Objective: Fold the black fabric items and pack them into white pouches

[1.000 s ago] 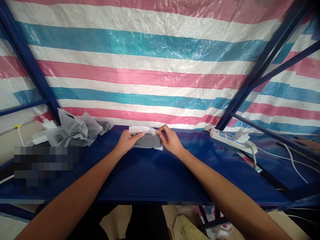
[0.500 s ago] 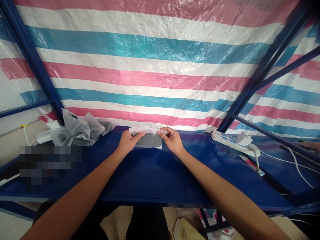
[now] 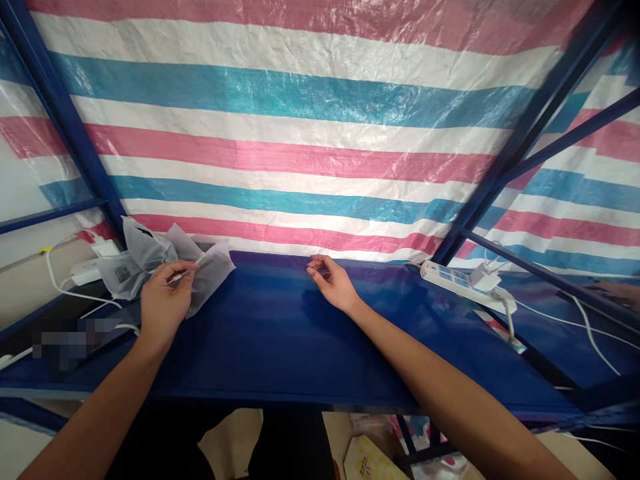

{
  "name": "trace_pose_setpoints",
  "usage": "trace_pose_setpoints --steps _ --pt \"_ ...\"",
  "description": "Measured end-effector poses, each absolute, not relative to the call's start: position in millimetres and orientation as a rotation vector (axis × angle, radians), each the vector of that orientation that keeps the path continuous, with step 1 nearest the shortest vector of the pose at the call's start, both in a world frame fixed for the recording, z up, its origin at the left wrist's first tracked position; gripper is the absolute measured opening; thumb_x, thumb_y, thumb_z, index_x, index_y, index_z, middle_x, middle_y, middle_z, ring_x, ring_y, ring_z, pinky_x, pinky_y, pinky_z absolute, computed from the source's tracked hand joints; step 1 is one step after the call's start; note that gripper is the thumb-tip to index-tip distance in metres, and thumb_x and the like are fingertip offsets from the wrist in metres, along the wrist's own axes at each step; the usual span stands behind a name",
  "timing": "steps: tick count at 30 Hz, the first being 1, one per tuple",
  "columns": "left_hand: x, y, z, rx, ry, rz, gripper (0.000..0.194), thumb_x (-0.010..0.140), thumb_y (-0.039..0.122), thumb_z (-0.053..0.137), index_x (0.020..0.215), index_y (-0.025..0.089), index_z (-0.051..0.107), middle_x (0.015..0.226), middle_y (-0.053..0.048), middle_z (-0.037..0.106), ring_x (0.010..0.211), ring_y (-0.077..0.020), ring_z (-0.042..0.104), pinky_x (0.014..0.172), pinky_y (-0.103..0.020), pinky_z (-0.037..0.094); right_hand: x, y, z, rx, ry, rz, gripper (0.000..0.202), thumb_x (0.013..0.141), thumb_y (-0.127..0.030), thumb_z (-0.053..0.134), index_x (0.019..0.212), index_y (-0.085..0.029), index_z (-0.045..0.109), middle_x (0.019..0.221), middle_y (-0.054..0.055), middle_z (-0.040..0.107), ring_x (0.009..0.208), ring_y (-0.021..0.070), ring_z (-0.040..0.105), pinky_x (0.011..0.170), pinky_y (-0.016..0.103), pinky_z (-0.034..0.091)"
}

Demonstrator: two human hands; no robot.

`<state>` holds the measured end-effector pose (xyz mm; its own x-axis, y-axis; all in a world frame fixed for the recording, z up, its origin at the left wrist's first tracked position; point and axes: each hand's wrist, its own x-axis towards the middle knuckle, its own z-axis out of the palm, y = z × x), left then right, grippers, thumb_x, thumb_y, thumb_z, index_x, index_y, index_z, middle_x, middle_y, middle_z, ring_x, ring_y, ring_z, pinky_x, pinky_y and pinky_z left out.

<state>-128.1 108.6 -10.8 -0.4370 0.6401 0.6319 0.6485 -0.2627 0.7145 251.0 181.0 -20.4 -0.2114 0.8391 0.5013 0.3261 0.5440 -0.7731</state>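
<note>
My left hand (image 3: 167,297) is at the left of the blue table, its thumb and fingers pinched on the top edge of a frosted plastic bag (image 3: 213,280). This bag hangs down beside other crumpled frosted bags (image 3: 150,257), one with a small printed square on it. Over the middle of the table, my right hand (image 3: 333,283) is held with loosely bent fingers and nothing in them. Its fingertips point left, apart from the bags.
The blue table (image 3: 300,360) stands against a striped tarp (image 3: 300,153) on a blue metal frame. A power strip (image 3: 465,287) with plugs and white cables is at the right. More cables and a charger (image 3: 87,271) are at the left. A yellow box (image 3: 373,460) sits below.
My left hand has moved left to the pile with the bag, which both hands held at the middle before. My right hand has let go of it and stays near the middle.
</note>
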Motion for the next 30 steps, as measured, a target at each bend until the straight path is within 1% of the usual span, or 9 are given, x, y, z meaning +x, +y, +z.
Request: trace_pose_setpoints --steps 2,5,8,12,16,19,21,26,30 --pt "-137 103 -5 -1.624 -1.868 -1.712 0.021 0.088 0.035 0.066 0.102 0.024 0.078 0.111 -0.007 0.077 0.107 -0.0312 0.072 0.102 -0.048 0.058 249 179 -20 -0.963 -1.807 0.635 0.038 0.101 -0.05 0.069 0.129 -0.026 0.065 0.118 0.01 0.077 0.104 0.0256 0.075 0.081 0.038 0.062" --pt "-139 103 4 -1.623 -1.775 -1.577 0.036 0.085 0.039 0.069 0.116 0.022 0.076 0.126 -0.012 0.073 0.125 -0.0355 0.067 0.115 -0.055 0.051 249 178 -19 -0.958 -1.828 0.622 0.038 0.099 -0.048 0.07 0.129 -0.026 0.065 0.118 0.009 0.077 0.101 0.0254 0.076 0.08 0.039 0.062" --pt "-136 109 8 -1.558 -1.716 -1.42 0.046 0.09 0.047 0.071 0.127 0.02 0.075 0.16 -0.018 0.052 0.152 -0.0448 0.046 0.128 -0.065 0.035 250 179 -19 -0.959 -1.824 0.621 0.037 0.099 -0.048 0.07 0.129 -0.026 0.066 0.117 0.01 0.078 0.101 0.0258 0.076 0.079 0.039 0.062" --pt "-137 119 13 -1.448 -1.8 -1.292 0.05 0.093 0.049 0.074 0.133 0.019 0.075 0.181 -0.02 0.018 0.158 -0.0624 0.027 0.122 -0.083 0.029 252 180 -18 -0.964 -1.829 0.611 0.036 0.099 -0.047 0.069 0.129 -0.026 0.066 0.117 0.01 0.078 0.101 0.0256 0.075 0.079 0.038 0.061" --pt "-143 120 21 -1.442 -1.87 -1.321 0.061 0.091 0.047 0.078 0.146 0.021 0.069 0.184 -0.021 0.005 0.158 -0.0723 0.013 0.113 -0.094 0.025 252 180 -19 -0.961 -1.833 0.626 0.036 0.099 -0.046 0.069 0.129 -0.026 0.065 0.117 0.01 0.077 0.1 0.0252 0.075 0.077 0.038 0.061" --pt "-150 121 24 -1.417 -1.836 -1.412 0.063 0.091 0.05 0.078 0.147 0.023 0.068 0.184 -0.019 0.007 0.159 -0.0715 -0.005 0.117 -0.094 0.015 252 181 -21 -0.957 -1.839 0.638 0.036 0.1 -0.045 0.068 0.13 -0.025 0.065 0.118 0.01 0.076 0.1 0.025 0.074 0.078 0.038 0.061" --pt "-155 126 23 -1.369 -1.867 -1.447 0.061 0.089 0.055 0.078 0.138 0.019 0.072 0.182 -0.022 0.015 0.159 -0.0716 -0.006 0.117 -0.095 0.013 252 182 -22 -0.955 -1.839 0.645 0.038 0.1 -0.045 0.068 0.132 -0.025 0.064 0.119 0.01 0.075 0.099 0.0249 0.074 0.077 0.038 0.061" --pt "-168 141 21 -1.531 -1.977 -1.483 0.064 0.086 0.063 0.078 0.121 0.01 0.072 0.157 -0.035 0.054 0.155 -0.0669 0.033 0.118 -0.087 0.03 253 184 -23 -0.938 -1.821 0.656 0.042 0.101 -0.046 0.068 0.136 -0.026 0.061 0.117 0.009 0.074 0.097 0.0237 0.074 0.074 0.036 0.063" --pt "-159 136 39 -1.502 -1.786 -1.557 0.068 0.091 0.053 0.075 0.143 0.01 0.065 0.165 -0.03 0.048 0.157 -0.0581 0.038 0.125 -0.079 0.034 256 188 -25 -0.939 -1.801 0.662 0.043 0.102 -0.046 0.067 0.139 -0.025 0.059 0.117 0.009 0.073 0.097 0.0233 0.074 0.075 0.036 0.064"
